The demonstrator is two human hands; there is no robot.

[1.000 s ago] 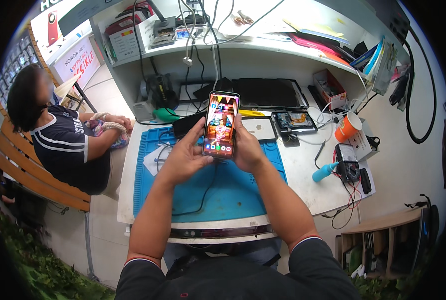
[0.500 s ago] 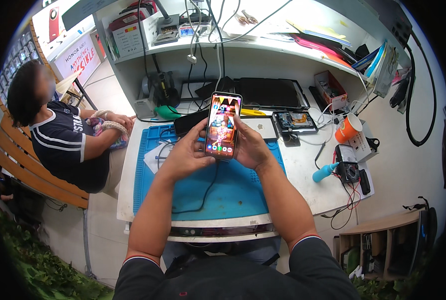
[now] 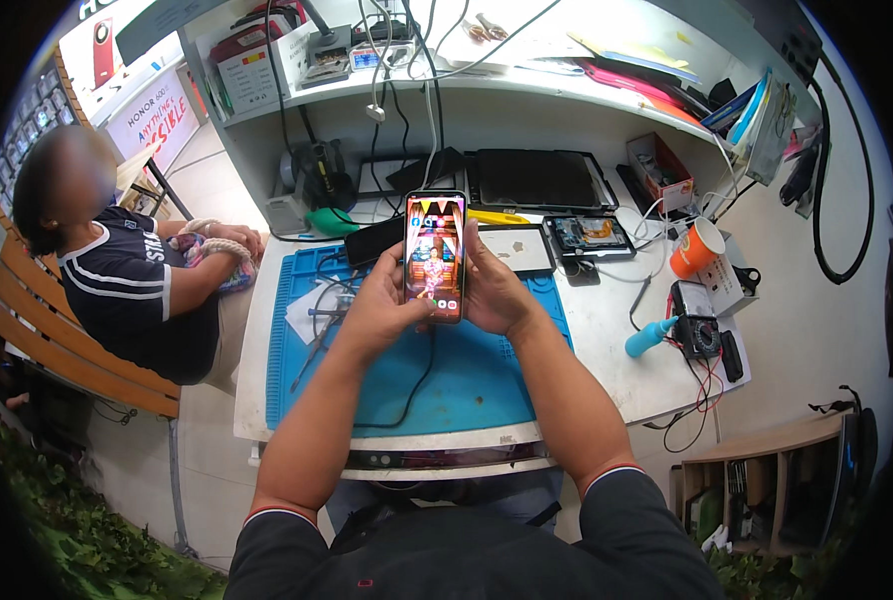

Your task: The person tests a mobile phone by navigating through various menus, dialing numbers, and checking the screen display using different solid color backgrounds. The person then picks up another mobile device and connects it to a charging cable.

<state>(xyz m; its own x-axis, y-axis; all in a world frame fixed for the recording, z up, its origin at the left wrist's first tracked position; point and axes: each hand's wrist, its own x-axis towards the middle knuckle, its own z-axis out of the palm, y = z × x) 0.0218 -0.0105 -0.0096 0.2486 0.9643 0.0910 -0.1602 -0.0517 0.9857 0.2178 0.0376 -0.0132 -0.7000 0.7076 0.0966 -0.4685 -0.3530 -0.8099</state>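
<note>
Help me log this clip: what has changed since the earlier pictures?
The smartphone has shifted slightly left and toward the wearer. The left hand has moved its thumb from the lower edge onto the screen's lower left. The seated person's head turned more toward the camera. Nothing was grasped or released: the right hand stays at the smartphone's side; the orange cup and analog multimeter stay put.

One lit phone (image 3: 435,250), screen toward you: your left hand (image 3: 375,308) at its left edge, thumb over the lower screen; your right hand (image 3: 502,290) along its right edge. Beneath, one blue mat (image 3: 472,385). To your right: one opened device (image 3: 589,237), one orange cup (image 3: 696,250), one light-blue bottle (image 3: 649,339), one multimeter (image 3: 700,337). To your left: one seated person (image 3: 117,285).
</note>
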